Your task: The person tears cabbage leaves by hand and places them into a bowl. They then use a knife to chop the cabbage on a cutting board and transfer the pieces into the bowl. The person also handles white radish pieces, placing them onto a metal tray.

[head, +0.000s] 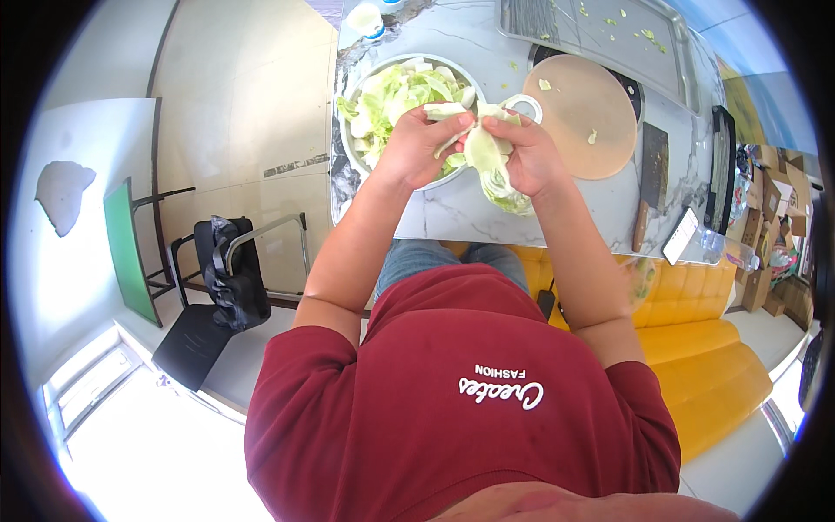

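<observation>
Pale cabbage leaves are pinched between both hands at the near right rim of a large bowl [348, 138]. My left hand [417, 145] grips a thick white-green leaf piece [445, 111] between thumb and fingers. Close beside it, my right hand [531, 153] holds a larger cabbage section [489, 156], whose leafy end hangs down toward the table's near edge. Torn cabbage pieces [398, 91] fill the bowl. Behind my right hand, a small round white lid or dish [526, 107] is partly covered.
A round cutting board [580, 124] bears leaf scraps. To its right lie a cleaver [654, 166], a phone [682, 235] and a plastic bottle [730, 249]. A metal tray [600, 39] spans the far side; a white cup [365, 21] stands far left. A yellow sofa [685, 346] is behind me.
</observation>
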`<state>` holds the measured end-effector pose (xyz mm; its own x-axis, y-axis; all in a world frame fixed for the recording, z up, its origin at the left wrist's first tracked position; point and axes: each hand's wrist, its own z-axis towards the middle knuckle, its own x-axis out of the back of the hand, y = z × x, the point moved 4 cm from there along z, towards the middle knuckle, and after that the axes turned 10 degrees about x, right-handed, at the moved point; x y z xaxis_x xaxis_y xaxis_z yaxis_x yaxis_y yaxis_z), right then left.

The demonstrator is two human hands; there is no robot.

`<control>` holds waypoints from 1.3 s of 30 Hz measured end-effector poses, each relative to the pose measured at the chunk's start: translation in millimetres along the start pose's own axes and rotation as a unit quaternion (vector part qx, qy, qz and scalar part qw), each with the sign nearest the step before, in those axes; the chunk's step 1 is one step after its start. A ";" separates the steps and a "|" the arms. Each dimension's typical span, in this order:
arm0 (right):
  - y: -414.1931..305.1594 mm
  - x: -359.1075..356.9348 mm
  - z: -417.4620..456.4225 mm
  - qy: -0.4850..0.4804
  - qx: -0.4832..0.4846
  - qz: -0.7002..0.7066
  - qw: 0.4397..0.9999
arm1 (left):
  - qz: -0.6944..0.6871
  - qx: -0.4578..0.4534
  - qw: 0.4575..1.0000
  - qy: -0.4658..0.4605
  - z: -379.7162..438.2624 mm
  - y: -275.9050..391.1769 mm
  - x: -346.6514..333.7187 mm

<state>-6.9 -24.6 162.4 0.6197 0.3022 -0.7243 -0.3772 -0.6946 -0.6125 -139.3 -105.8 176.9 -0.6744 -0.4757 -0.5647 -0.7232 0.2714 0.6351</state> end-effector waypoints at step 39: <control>-43.9 104.6 -100.1 0.033 0.321 -0.203 0.924 | 0.325 -0.140 0.931 -0.090 -4.1 -70.0 -30.8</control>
<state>143.4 -27.9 145.2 0.8330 0.3975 -0.3848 -0.4212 0.0048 -0.9069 -67.3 -113.5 152.0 -0.9884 -0.1321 -0.0753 -0.1024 0.2122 0.9718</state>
